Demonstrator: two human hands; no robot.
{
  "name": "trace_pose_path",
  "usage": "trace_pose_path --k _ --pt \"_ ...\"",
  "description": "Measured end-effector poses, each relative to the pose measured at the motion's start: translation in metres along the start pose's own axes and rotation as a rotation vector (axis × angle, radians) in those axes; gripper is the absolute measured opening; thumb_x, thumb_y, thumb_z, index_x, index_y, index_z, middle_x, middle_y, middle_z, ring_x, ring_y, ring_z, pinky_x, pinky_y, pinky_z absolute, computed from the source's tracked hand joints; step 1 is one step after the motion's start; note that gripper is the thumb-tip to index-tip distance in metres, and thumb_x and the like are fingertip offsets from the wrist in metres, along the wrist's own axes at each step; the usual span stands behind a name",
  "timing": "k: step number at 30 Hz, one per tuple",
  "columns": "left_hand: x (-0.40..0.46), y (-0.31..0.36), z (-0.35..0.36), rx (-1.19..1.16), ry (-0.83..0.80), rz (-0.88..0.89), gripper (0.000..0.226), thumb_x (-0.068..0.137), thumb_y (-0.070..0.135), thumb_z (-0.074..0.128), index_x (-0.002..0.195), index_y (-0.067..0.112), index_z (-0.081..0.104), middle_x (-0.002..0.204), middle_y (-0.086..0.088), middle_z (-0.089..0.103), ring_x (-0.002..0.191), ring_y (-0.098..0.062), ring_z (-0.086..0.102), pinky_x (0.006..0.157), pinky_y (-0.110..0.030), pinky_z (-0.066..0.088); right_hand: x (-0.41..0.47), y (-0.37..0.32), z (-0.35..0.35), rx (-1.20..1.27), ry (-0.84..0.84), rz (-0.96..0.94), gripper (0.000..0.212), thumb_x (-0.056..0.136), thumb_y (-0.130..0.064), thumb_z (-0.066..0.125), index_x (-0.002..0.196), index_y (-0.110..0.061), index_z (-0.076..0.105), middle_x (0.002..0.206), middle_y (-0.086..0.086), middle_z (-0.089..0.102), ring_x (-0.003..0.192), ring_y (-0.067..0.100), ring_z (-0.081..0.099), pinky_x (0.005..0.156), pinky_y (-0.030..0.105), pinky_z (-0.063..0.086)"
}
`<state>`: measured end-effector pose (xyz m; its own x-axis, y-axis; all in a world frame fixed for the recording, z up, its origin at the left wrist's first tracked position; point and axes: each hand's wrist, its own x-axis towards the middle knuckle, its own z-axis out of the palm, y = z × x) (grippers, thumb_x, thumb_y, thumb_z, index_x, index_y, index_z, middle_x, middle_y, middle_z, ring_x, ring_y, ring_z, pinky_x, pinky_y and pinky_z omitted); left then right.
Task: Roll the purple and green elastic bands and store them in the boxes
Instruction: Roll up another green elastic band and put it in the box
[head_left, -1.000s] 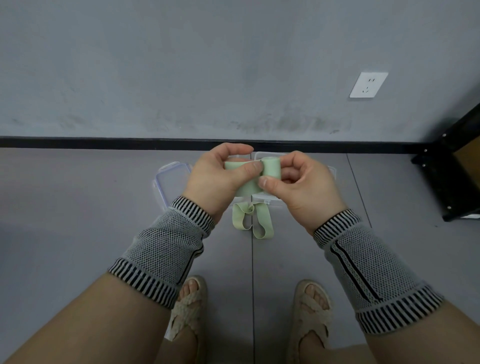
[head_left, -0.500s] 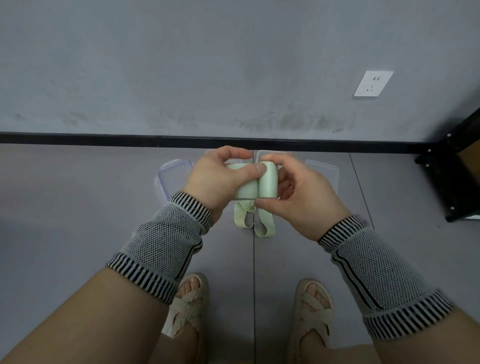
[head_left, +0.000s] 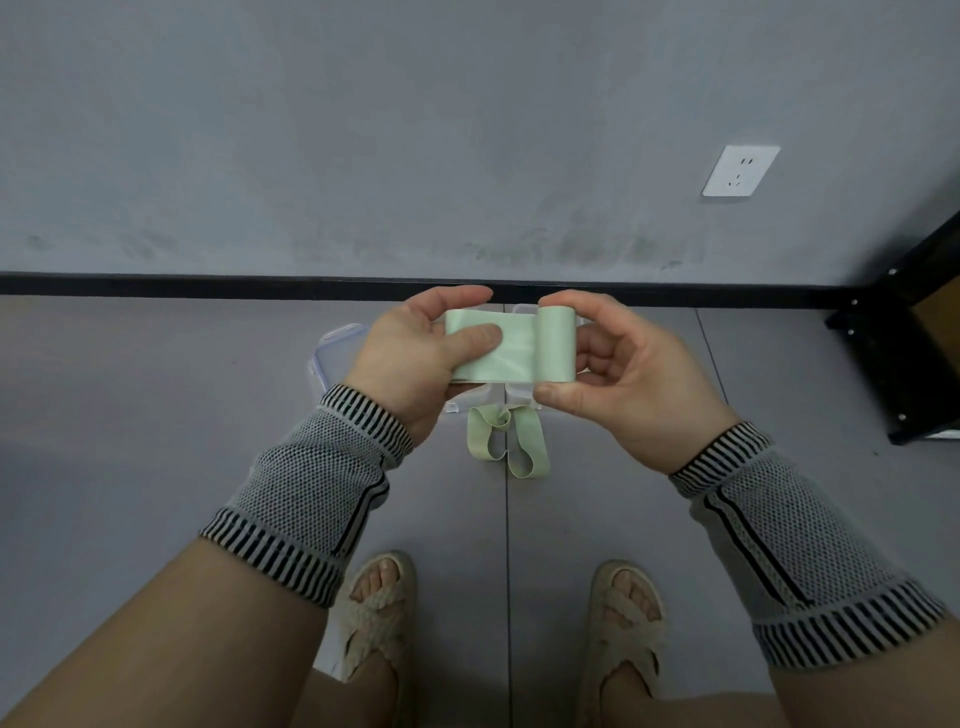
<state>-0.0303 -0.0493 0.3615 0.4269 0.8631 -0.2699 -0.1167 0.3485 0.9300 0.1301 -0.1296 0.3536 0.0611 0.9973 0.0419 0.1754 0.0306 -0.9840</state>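
Both hands hold the green band above clear boxes; contents hidden.

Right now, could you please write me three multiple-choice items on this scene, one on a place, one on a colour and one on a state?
1. Where does the loose band lie?
A. On the floor, below the hands
B. On the black shelf
C. Over a sandal

2. What colour is the band in the hands?
A. Purple
B. Pale green
C. Red

3. How far is the held band rolled?
A. Fully flat
B. Partly, with a roll at its right end
C. Fully rolled

Answers: 1 A, it rests on the grey floor near the clear boxes. 2 B, plainly pale green. 3 B, the right hand pinches the roll while the left hand holds the flat end.
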Motion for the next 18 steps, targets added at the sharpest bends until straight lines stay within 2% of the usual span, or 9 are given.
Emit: trace_pose_path --k 3,7,11,14,18 --pt "-0.001 -0.004 0.003 0.007 0.002 0.014 0.028 0.082 -0.006 0.061 0.101 0.014 0.061 0.08 -0.008 0.066 0.063 -0.015 0.067 0.056 -0.026 0.055 0.002 0.004 0.003 -0.062 0.027 0.0 0.059 0.07 0.004 0.077 0.108 -0.036 0.055 0.085 0.002 0.064 0.074 0.017 0.062 0.073 0.032 0.057" --pt "-0.002 -0.008 0.011 0.016 0.014 0.056 0.027 0.081 -0.006 0.063 0.1 0.013 0.062 0.078 -0.004 0.066 0.066 -0.014 0.065 0.057 -0.024 0.053 0.005 0.009 0.007 -0.155 0.095 -0.018 0.059 0.069 -0.003 0.079 0.103 -0.044 0.054 0.085 -0.001 0.062 0.073 0.018 0.061 0.068 0.029 0.055" --pt "-0.002 -0.01 0.018 -0.065 0.017 0.033 0.019 0.085 0.001 0.062 0.1 0.012 0.061 0.082 -0.003 0.067 0.069 -0.012 0.066 0.063 -0.026 0.056 0.006 0.011 0.006 -0.194 0.148 -0.028 0.058 0.069 -0.008 0.08 0.102 -0.048 0.052 0.089 -0.001 0.062 0.076 0.018 0.062 0.068 0.026 0.054" --pt "-0.001 -0.012 0.019 -0.049 -0.011 0.023 0.02 0.088 0.001 0.057 0.103 0.014 0.059 0.088 -0.004 0.067 0.076 -0.015 0.067 0.07 -0.031 0.059 0.007 0.012 0.007 -0.213 0.165 -0.03 0.059 0.07 -0.009 0.079 0.102 -0.05 0.052 0.089 -0.003 0.062 0.075 0.016 0.061 0.067 0.025 0.052" --pt "0.0 -0.012 0.014 0.008 -0.009 0.024 0.028 0.089 -0.004 0.053 0.105 0.018 0.058 0.086 -0.003 0.065 0.08 -0.017 0.066 0.068 -0.031 0.058 0.006 0.011 0.006 -0.182 0.14 -0.02 0.061 0.071 -0.004 0.077 0.104 -0.048 0.051 0.088 -0.006 0.062 0.077 0.014 0.062 0.071 0.028 0.054"
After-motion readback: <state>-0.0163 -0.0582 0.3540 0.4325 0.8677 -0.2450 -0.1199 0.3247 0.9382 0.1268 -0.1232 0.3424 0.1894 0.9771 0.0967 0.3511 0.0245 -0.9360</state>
